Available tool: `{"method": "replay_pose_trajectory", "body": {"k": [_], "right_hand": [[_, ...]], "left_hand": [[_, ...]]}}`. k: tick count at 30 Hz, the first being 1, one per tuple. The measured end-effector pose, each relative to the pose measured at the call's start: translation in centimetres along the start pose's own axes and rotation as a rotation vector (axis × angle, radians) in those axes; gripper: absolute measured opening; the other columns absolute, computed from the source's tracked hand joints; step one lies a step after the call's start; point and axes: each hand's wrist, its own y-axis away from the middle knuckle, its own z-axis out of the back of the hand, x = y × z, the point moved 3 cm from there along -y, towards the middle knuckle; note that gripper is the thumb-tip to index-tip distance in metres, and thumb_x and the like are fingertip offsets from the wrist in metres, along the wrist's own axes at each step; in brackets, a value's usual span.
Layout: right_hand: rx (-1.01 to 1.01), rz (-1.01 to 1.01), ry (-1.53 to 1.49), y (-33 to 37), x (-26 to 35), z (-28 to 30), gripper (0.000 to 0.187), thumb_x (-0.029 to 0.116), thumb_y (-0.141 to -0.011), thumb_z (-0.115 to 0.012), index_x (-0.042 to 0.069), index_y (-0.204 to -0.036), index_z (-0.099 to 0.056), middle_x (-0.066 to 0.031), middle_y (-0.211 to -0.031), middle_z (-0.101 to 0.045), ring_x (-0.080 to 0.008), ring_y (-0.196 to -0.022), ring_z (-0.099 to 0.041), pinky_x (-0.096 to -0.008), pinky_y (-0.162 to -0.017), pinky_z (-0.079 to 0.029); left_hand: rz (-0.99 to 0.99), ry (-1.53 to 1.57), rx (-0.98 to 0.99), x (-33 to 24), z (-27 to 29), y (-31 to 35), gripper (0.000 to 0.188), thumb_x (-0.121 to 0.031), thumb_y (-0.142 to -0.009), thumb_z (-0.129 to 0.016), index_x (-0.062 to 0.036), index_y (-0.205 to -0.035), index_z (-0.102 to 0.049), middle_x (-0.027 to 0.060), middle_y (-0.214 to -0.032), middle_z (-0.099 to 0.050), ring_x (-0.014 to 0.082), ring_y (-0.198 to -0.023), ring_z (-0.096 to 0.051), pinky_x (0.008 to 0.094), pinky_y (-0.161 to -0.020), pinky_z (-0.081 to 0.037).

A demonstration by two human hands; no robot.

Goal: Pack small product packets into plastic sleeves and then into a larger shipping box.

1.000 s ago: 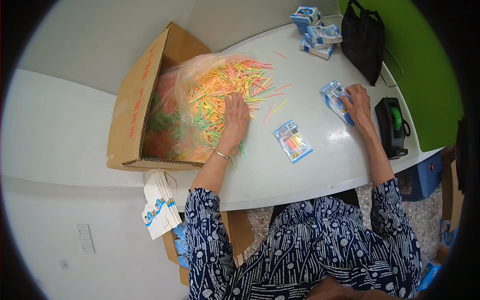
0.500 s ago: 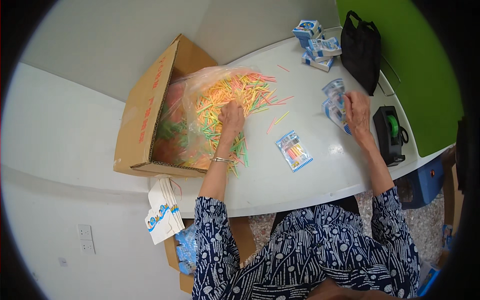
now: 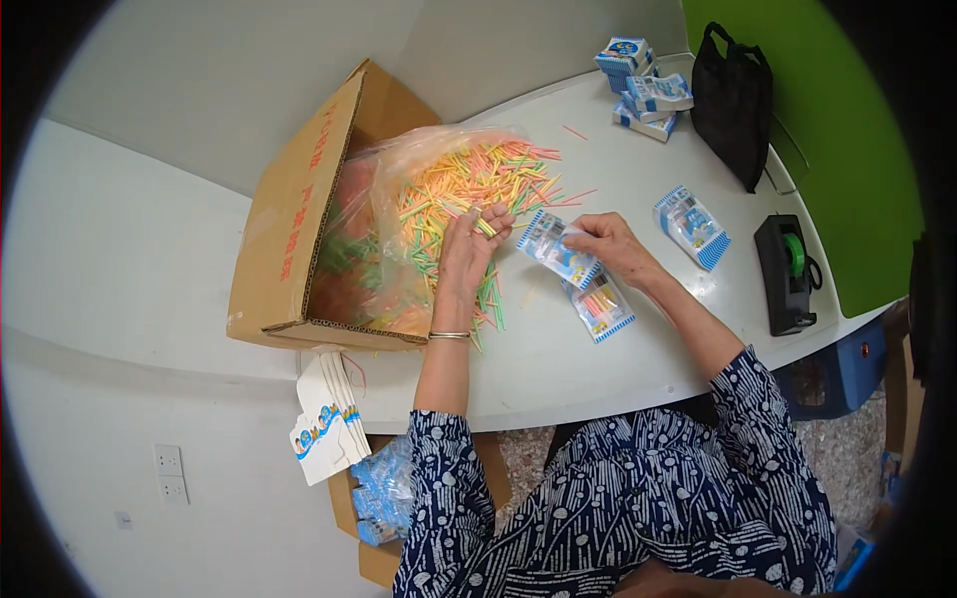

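Observation:
My left hand (image 3: pixel 467 251) is turned palm up at the near edge of a heap of thin pastel sticks (image 3: pixel 469 179), with a few short yellow and pink sticks (image 3: pixel 485 227) held in its curled fingers. In my right hand (image 3: pixel 620 249) a blue-and-white plastic packet (image 3: pixel 548 244) is pinched between thumb and fingers, its far end close to my left fingertips. Beneath that packet lies a clear-windowed packet (image 3: pixel 608 317) with coloured sticks inside, partly covered. Another blue-and-white packet (image 3: pixel 690 224) rests farther right on the white table (image 3: pixel 558 379).
A cardboard box (image 3: pixel 289 219) on its side opens toward the heap, which spills from a clear plastic bag (image 3: pixel 384 219). Small blue-and-white boxes (image 3: pixel 643 95), a black bag (image 3: pixel 733 110) and a tape dispenser (image 3: pixel 786 274) stand right. Folded white cartons (image 3: pixel 329 429) hang at the near left edge.
My left hand has come up from the heap with sticks in it. My right hand has moved left with one packet, while another now lies where it was.

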Motion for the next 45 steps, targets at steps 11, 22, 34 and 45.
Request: {"method": "replay_pose_trajectory", "body": {"k": [11,22,34,45], "right_hand": [[0.087,-0.029,0.009,0.2,0.2,0.2,0.024,0.022,-0.088,-0.062,-0.001,-0.083,-0.065,0.0023,-0.068,-0.059,-0.0024,-0.060,-0.050,-0.0215,-0.053,-0.039],[0.031,0.129,0.183,-0.5,-0.3,-1.3,0.023,0.023,-0.084,-0.065,0.000,-0.079,-0.066,-0.0015,-0.064,-0.059,-0.0056,-0.059,-0.050,-0.0257,-0.053,-0.041],[0.111,0.122,0.257,-0.1,-0.1,-0.4,0.031,0.025,-0.088,-0.059,-0.001,-0.072,-0.057,0.0006,-0.060,-0.048,-0.0057,-0.057,-0.041,-0.0276,-0.051,-0.035],[0.060,0.063,0.348,0.2,0.6,0.3,0.026,0.025,-0.089,-0.059,0.001,-0.078,-0.058,0.0030,-0.065,-0.047,-0.0050,-0.063,-0.039,-0.0247,-0.053,-0.033]], "left_hand": [[-0.262,-0.185,0.115,-1.3,-5.6,3.0,0.026,-0.022,-0.098,-0.043,0.0032,-0.102,-0.050,0.0205,-0.106,-0.061,0.0300,-0.101,-0.062,0.0406,-0.090,-0.049],[-0.218,-0.159,0.112,1.5,-6.7,3.8,0.031,-0.024,-0.098,-0.042,0.0049,-0.104,-0.050,0.0192,-0.105,-0.061,0.0277,-0.102,-0.061,0.0366,-0.086,-0.052],[-0.288,-0.129,0.116,0.4,-6.3,4.4,0.027,-0.023,-0.099,-0.041,0.0020,-0.108,-0.048,0.0190,-0.106,-0.060,0.0281,-0.103,-0.061,0.0392,-0.089,-0.050],[-0.280,-0.077,0.123,0.4,-6.2,5.0,0.027,-0.023,-0.099,-0.039,0.0017,-0.107,-0.049,0.0168,-0.106,-0.061,0.0272,-0.101,-0.062,0.0393,-0.088,-0.050]]}}
